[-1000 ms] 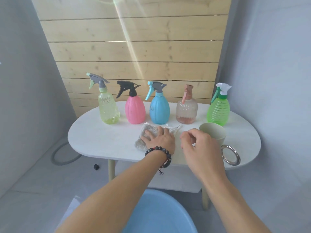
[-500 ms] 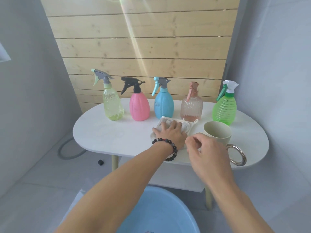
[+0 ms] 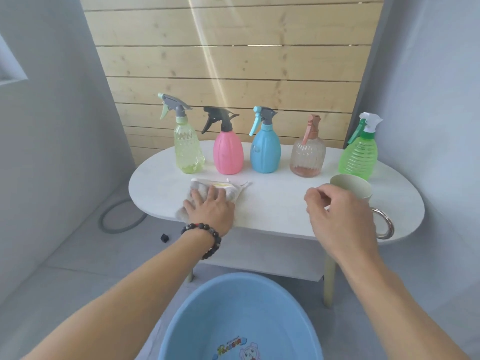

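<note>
A grey cloth [image 3: 200, 185] is being pressed flat onto the white desk [image 3: 275, 203] by the left hand [image 3: 210, 209], fingers spread, just in front of the yellow-green spray bottle [image 3: 187, 149] and the pink spray bottle [image 3: 228, 154], while the right hand [image 3: 337, 216] is being held loosely curled over the desk, just beside the beige cup [image 3: 350, 185].

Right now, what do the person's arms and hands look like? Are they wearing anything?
The left arm and right arm are bare, no sleeves in view. The left hand and right hand wear no gloves, and no rings show. The left wrist has a bracelet of round dark beads, one or two of them reddish. The right wrist wears nothing.
</note>
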`<move>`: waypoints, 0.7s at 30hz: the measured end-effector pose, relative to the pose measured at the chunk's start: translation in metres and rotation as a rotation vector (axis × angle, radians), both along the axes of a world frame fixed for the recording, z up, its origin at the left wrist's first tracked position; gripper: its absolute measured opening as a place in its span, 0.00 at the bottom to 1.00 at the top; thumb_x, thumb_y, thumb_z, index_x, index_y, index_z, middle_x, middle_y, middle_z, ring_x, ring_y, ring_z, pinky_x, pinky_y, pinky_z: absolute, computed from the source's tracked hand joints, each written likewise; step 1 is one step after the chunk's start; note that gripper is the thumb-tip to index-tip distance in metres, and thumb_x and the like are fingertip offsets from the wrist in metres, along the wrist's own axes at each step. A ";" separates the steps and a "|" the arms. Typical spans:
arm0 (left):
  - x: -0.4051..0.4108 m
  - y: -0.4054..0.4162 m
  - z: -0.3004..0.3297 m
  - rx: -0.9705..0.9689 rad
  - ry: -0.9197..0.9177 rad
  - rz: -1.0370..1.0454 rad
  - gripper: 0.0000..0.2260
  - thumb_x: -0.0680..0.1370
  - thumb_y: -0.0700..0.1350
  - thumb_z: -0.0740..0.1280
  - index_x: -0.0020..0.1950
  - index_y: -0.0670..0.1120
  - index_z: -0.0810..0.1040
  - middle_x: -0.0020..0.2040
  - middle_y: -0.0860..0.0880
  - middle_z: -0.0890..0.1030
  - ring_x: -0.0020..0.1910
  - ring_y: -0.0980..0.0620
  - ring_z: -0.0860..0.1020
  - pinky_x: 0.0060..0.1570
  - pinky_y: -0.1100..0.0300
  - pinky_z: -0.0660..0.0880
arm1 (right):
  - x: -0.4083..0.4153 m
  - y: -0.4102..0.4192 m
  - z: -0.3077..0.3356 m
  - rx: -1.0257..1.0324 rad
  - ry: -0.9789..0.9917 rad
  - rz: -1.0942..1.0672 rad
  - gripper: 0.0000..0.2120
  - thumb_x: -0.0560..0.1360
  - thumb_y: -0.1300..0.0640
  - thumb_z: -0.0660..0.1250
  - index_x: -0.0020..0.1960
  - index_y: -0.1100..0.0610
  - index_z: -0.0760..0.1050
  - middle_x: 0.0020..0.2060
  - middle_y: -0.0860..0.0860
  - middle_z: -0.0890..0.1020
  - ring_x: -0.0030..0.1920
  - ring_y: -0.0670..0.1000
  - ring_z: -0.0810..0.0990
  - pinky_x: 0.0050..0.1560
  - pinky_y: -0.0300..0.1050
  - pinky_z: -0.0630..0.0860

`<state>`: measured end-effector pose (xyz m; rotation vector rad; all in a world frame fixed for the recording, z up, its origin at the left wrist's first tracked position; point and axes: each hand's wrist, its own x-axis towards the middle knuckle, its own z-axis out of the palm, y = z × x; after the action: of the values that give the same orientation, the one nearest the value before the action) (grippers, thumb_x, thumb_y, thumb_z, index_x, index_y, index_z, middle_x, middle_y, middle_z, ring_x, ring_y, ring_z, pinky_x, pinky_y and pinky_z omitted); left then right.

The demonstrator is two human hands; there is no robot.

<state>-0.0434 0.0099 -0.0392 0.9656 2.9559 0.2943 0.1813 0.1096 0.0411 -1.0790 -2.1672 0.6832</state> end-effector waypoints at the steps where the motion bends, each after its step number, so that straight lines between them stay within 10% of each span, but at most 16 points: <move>1: 0.017 0.009 -0.001 0.023 0.009 -0.031 0.20 0.82 0.52 0.50 0.73 0.53 0.65 0.76 0.51 0.62 0.75 0.34 0.54 0.69 0.34 0.55 | 0.005 0.003 0.003 -0.021 0.018 -0.024 0.14 0.82 0.49 0.60 0.44 0.54 0.80 0.40 0.48 0.85 0.46 0.59 0.79 0.44 0.51 0.75; 8: 0.119 0.073 -0.011 0.098 0.103 -0.279 0.34 0.72 0.54 0.34 0.70 0.48 0.67 0.77 0.51 0.62 0.75 0.30 0.55 0.67 0.32 0.55 | 0.031 0.036 0.008 0.086 0.108 -0.234 0.09 0.79 0.54 0.63 0.53 0.52 0.81 0.48 0.53 0.84 0.52 0.63 0.78 0.48 0.53 0.74; 11: 0.132 0.092 -0.009 0.066 0.139 -0.432 0.35 0.72 0.57 0.33 0.71 0.48 0.66 0.76 0.52 0.63 0.75 0.31 0.56 0.65 0.34 0.57 | 0.040 0.054 -0.001 0.124 -0.181 -0.340 0.15 0.79 0.54 0.64 0.63 0.59 0.77 0.58 0.61 0.79 0.62 0.66 0.73 0.56 0.58 0.72; 21: 0.134 0.097 -0.011 0.011 0.113 -0.293 0.29 0.75 0.55 0.38 0.72 0.52 0.64 0.77 0.46 0.60 0.74 0.31 0.57 0.66 0.35 0.58 | 0.060 0.084 -0.017 -0.037 -0.404 -0.312 0.11 0.82 0.52 0.63 0.50 0.58 0.79 0.48 0.59 0.82 0.48 0.63 0.78 0.44 0.48 0.72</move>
<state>0.0902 0.1073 -0.0505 1.4397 2.8537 0.2559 0.2414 0.1939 0.0244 -1.6470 -2.2396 0.3870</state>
